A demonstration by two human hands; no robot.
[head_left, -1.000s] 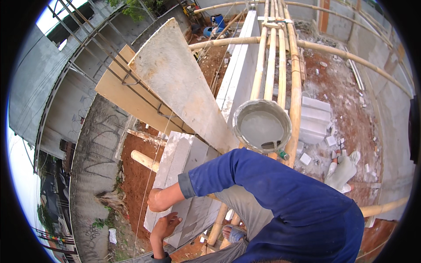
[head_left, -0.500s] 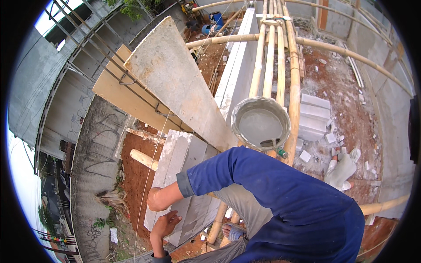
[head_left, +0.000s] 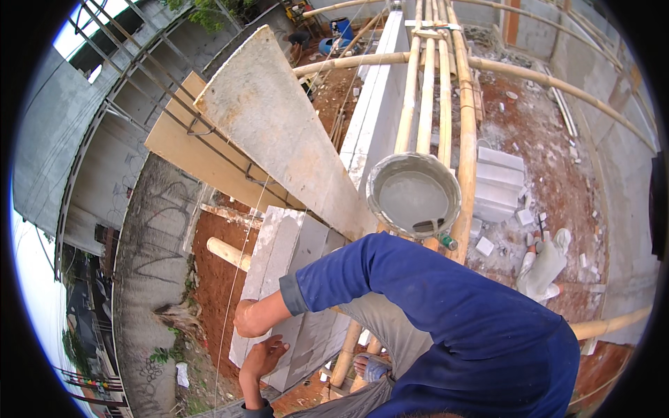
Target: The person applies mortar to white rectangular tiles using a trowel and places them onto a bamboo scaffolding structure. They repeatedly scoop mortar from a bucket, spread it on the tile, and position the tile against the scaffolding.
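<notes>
Grey perimeter wall (head_left: 150,292) runs well left of both hands. Block wall (head_left: 313,341), pale blocks, is the piece at hand: directly beneath the hands and extending to their right. Bamboo poles (head_left: 467,139) run lengthwise, far side and right of the hands, with one crossing them. Flat grey panel (head_left: 279,125) stands tilted beyond the hands, past the block wall's far end; tan board (head_left: 185,153) behind it, to its left, steel bars between. Stacked white blocks (head_left: 498,184) sit on the ground well right of the hands, co-worker (head_left: 542,272) near them. Bucket (head_left: 371,198) with grey mortar (head_left: 411,195) is beyond and right of the hands, up by the poles. Right hand (head_left: 254,318) is at the wall's left edge, fingers hidden, can't tell if gripping. Left hand (head_left: 263,358) just below it, fingers spread and loosely bent, contact with the blocks unclear. Thin string (head_left: 224,348) passes just left of both hands.
</notes>
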